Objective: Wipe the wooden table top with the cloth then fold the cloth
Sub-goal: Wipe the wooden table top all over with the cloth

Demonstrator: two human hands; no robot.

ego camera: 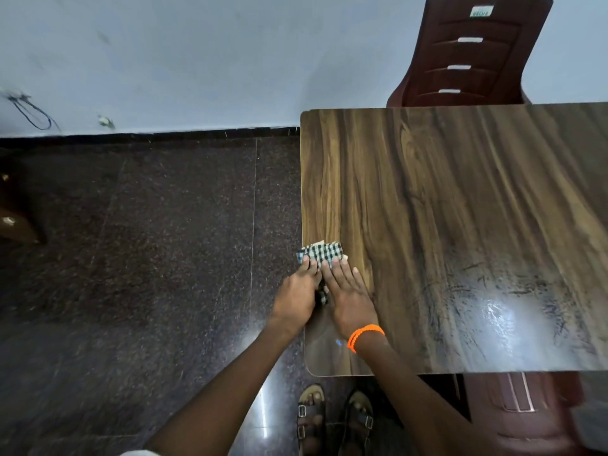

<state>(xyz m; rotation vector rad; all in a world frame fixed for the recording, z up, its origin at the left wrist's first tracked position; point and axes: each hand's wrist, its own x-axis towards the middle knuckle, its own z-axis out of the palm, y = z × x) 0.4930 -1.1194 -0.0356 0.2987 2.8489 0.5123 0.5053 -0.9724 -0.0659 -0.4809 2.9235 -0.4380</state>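
Observation:
A small black-and-white checked cloth (321, 253) lies bunched at the left edge of the wooden table top (460, 225), partly hanging over that edge. My left hand (297, 292) and my right hand (347, 296) sit side by side on the cloth, fingers flat and pressing its near part down. Most of the cloth's near half is hidden under my hands; a bit shows between them. An orange bead band circles my right wrist.
A dark red plastic chair (477, 54) stands behind the table's far edge, and another chair (526, 409) is tucked under the near right side. Dark speckled floor (148, 258) lies left of the table. My sandalled feet (332, 419) stand by the near corner.

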